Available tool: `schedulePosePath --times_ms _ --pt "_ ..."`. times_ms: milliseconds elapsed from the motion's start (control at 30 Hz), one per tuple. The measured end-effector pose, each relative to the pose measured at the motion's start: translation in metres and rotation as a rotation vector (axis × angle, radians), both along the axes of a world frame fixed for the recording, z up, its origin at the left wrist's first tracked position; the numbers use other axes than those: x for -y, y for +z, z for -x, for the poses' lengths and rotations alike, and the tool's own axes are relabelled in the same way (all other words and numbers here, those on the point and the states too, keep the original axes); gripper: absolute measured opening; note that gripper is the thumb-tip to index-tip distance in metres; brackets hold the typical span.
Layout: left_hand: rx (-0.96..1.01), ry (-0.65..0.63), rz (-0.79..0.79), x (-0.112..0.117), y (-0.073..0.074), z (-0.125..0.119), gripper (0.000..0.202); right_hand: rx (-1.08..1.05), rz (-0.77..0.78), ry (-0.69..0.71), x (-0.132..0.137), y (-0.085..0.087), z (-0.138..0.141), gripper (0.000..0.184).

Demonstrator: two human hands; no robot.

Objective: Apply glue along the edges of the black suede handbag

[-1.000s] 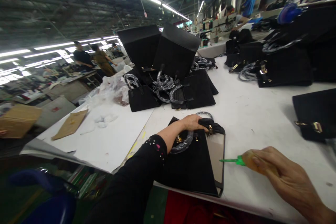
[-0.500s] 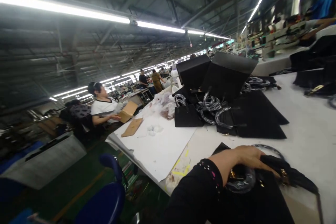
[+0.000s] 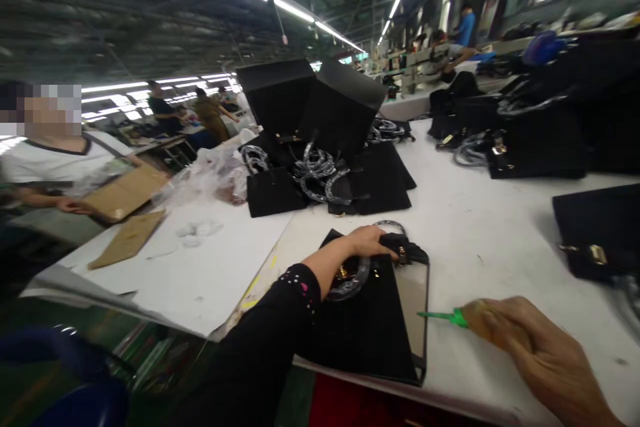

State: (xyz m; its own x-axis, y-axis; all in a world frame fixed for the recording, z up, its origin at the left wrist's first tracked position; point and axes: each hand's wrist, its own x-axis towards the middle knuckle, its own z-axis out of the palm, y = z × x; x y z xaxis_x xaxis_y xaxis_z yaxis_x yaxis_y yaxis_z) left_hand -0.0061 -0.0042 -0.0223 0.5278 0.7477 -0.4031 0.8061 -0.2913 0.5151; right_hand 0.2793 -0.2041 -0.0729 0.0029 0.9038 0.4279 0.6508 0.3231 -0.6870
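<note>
A black handbag (image 3: 361,330) lies on the white table at its near edge, with a beige panel (image 3: 414,307) showing on its right side. My left hand (image 3: 367,242) reaches over the bag's top and is closed on its black upper part, beside gold metal fittings. A plastic-wrapped handle (image 3: 351,285) loops just below that wrist. To the right of the bag, my right hand (image 3: 530,340) is closed around a tool with a thin green tip (image 3: 445,316). Its tip points left, close to the bag's right edge; the fingers hide most of its body.
Several black bags with wrapped handles (image 3: 320,177) are piled behind. More black bags (image 3: 537,147) lie at the right. On the left are clear plastic wrapping (image 3: 215,173) and a brown board (image 3: 127,238). A person (image 3: 65,160) there holds a brown piece. A blue chair (image 3: 75,380) stands below.
My view has swung right and the bag appears further left. My right hand has come into sight with the green-tipped tool. The left hand keeps its hold on the bag.
</note>
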Motion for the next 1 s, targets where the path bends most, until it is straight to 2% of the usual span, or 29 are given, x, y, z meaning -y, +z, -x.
schedulePosePath --times_ms 100,200,333,433,500,633,767,867,933,1000 --pt "0.034 -0.009 -0.004 -0.003 -0.006 0.002 0.040 -0.020 0.056 0.101 0.004 0.009 -0.002 0.023" --pt "0.031 0.005 -0.011 -0.001 -0.004 0.002 0.036 -0.020 0.058 0.167 0.001 0.013 0.002 0.018" --pt "0.031 0.023 -0.012 0.001 -0.001 0.001 0.035 -0.008 -0.068 0.092 -0.002 0.014 0.002 0.018" --pt "0.036 0.024 -0.009 0.001 -0.001 0.001 0.035 0.050 -0.073 0.179 -0.002 0.014 0.002 0.017" --pt "0.036 0.026 -0.009 0.001 -0.001 0.000 0.034 0.100 -0.090 0.189 -0.003 0.013 0.002 0.017" --pt "0.027 0.029 -0.016 0.001 0.000 0.000 0.033 0.160 -0.202 0.063 -0.007 0.009 0.001 0.017" --pt "0.032 0.015 -0.016 0.001 0.000 0.000 0.032 0.149 -0.143 0.119 -0.009 0.006 -0.003 0.017" --pt "0.033 0.023 -0.024 0.002 0.000 0.000 0.033 0.144 -0.179 0.080 -0.010 0.006 -0.004 0.017" --pt "0.028 0.032 -0.027 0.002 0.000 0.000 0.034 0.126 -0.170 0.078 -0.009 0.009 -0.002 0.016" --pt "0.027 0.038 -0.025 0.002 0.000 0.000 0.034 0.098 -0.108 0.133 -0.005 0.013 0.000 0.015"
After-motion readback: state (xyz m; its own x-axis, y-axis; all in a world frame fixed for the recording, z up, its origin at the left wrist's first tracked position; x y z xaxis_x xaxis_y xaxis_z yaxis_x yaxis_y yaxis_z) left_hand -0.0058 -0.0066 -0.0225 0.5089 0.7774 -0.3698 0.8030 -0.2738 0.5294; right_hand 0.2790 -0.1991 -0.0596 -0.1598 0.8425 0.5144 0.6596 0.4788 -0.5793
